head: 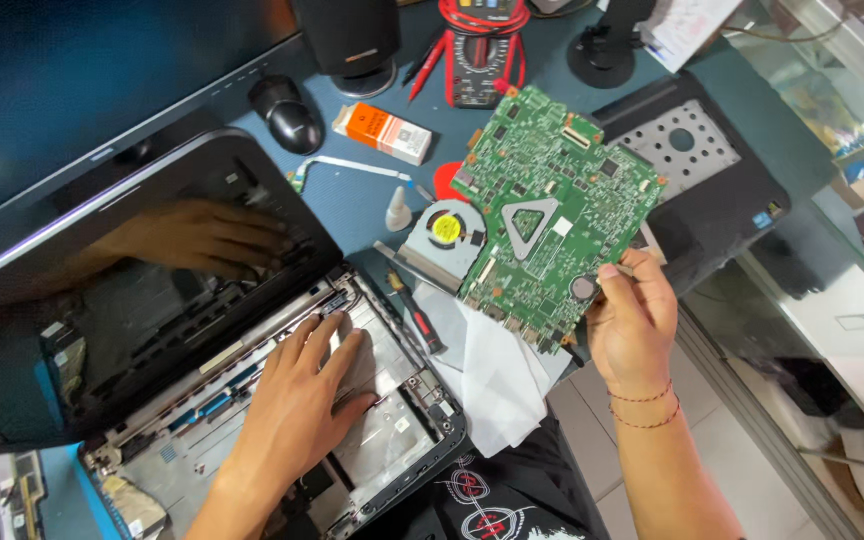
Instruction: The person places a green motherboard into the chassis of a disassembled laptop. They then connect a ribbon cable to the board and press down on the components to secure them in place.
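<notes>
My right hand [634, 322] grips the near edge of a green laptop motherboard [552, 215] and holds it tilted above the desk. A round grey fan with a yellow centre [444, 232] hangs on the board's left side. My left hand [307, 385] lies flat, fingers spread, inside the open laptop base [392, 440], on its bare metal and plastic chassis. The laptop's dark screen [122, 290] stands open behind and mirrors that hand.
A screwdriver with a red and black handle [414, 312] and a white cloth [492, 380] lie beside the base. Further back are a black mouse [287, 112], an orange and white box [384, 132], a red multimeter [482, 50], a small white bottle [398, 210] and a black laptop cover [712, 180].
</notes>
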